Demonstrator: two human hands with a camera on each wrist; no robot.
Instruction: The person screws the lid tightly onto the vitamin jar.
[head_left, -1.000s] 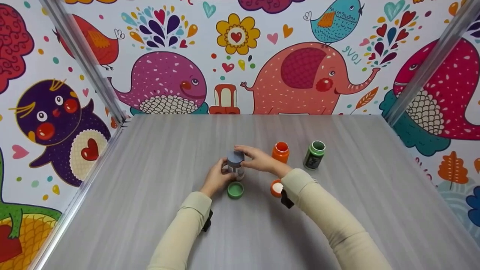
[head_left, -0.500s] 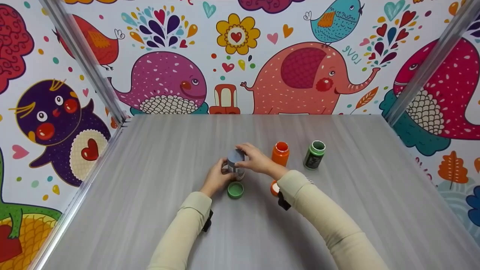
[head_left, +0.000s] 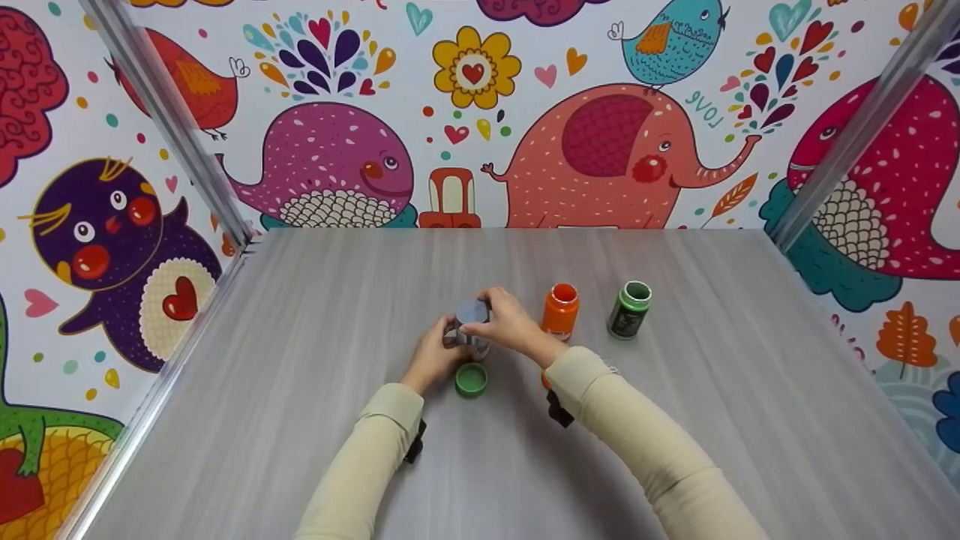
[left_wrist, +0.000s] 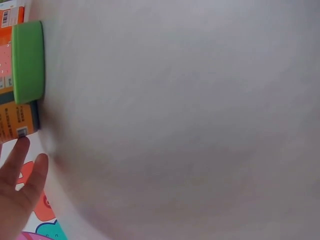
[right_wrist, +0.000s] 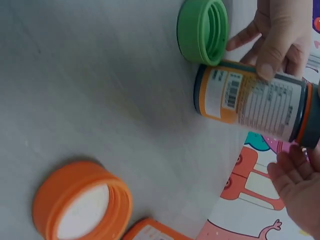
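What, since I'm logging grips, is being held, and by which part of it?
A jar: the left hand grips the side of its labelled body, while the right hand holds its grey lid by the rim.

Labelled jar (right_wrist: 247, 97), blue-grey lid (head_left: 471, 310) on
Stands upright on the grey table (head_left: 337, 300), wrapped in an orange-and-white label (right_wrist: 270, 104) with fine print.
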